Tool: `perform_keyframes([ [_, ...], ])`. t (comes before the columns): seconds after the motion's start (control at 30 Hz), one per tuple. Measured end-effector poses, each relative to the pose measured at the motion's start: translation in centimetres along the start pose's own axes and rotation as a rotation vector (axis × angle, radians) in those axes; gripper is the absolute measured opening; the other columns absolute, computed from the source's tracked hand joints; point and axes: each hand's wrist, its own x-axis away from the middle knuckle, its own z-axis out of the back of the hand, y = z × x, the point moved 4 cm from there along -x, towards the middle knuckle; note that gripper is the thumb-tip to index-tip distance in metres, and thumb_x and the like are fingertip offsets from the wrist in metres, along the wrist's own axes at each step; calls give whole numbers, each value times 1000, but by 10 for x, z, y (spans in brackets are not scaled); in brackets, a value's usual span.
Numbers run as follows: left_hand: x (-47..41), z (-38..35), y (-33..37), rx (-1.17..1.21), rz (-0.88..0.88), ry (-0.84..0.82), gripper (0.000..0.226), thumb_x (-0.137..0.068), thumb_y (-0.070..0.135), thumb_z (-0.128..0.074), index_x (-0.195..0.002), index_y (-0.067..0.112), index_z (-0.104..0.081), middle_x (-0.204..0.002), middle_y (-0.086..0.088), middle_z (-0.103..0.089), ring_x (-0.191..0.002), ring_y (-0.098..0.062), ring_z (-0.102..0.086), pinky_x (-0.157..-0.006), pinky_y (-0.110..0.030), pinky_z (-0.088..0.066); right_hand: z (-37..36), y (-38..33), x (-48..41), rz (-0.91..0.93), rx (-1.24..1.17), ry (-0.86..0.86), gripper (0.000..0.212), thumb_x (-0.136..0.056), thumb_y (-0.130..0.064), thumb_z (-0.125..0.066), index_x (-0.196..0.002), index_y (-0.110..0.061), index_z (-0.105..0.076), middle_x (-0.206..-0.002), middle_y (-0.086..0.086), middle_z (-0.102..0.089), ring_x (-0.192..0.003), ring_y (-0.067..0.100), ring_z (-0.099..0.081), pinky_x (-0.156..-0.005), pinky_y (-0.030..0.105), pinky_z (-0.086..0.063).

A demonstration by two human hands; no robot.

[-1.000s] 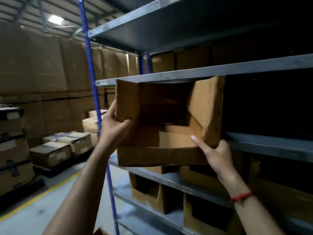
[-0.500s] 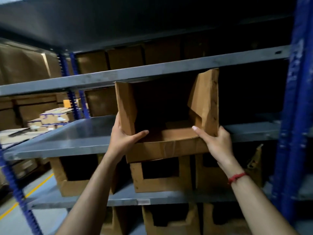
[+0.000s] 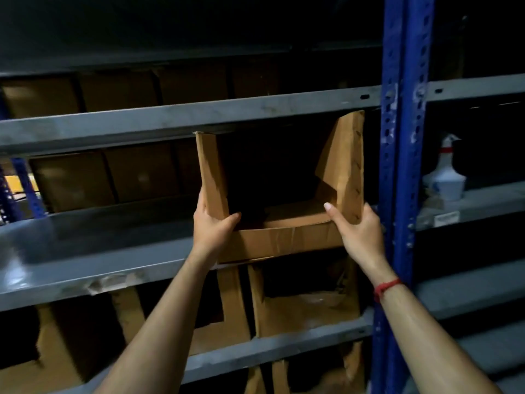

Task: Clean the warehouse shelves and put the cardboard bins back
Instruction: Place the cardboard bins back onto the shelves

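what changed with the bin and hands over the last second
The cardboard bin has been carried right along the shelf, from its left end to beside the blue upright. A spray bottle has come into view in the next bay. Unchanged: the left hand and right hand still grip the bin's side walls.

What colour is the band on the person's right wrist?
The wrist band is red, clearest in the head view.

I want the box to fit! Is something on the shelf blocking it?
Nothing visible stands between the open-fronted brown cardboard bin and the grey metal shelf; behind it is too dark to tell.
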Motion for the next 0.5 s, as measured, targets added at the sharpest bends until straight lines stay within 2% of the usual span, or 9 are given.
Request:
perform_keyframes([
  [0.13,-7,-41,-16,72,131,75,69,-89,17,-72,-149,22,-37,-119,7,-56,-115,-19,-56,-97,-34,-46,11,17,-30,-28,69,17,75,-88,-55,-66,-143,-11,-41,-132,7,-59,-123,26,-56,-96,30,-45],
  [0.2,-11,-55,-22,89,165,87,63,-90,20,-72,-145,22,-41,-114,8,-59,-112,-19,-58,-98,-36,-47,13,27,-45,-67,35,-15,82,-91,-51,-63,-152,-10,-27,-140,8,-52,-130,27,-50,-92,25,-38],
  [0.37,-17,-77,-26,124,185,150,47,-89,24,-74,-130,26,-50,-108,12,-63,-104,-12,-61,-91,-29,-48,12,51,-71,-69,-40,-81,83,-90,-56,-60,-152,-16,-22,-140,5,-52,-122,20,-54,-88,26,-42],
  [0.43,-15,-79,-26,152,190,167,51,-86,33,-75,-131,24,-54,-109,13,-64,-103,-7,-61,-85,-25,-47,9,56,-73,-48,-61,-91,80,-92,-55,-57,-152,-19,-19,-144,3,-47,-119,11,-47,-92,25,-38],
  [0.5,-11,-79,-31,168,191,145,53,-80,43,-78,-126,27,-56,-111,12,-64,-103,-6,-62,-84,-22,-48,5,60,-73,-17,-67,-122,79,-95,-55,-52,-154,-25,-10,-151,3,-38,-122,10,-39,-98,26,-32],
])
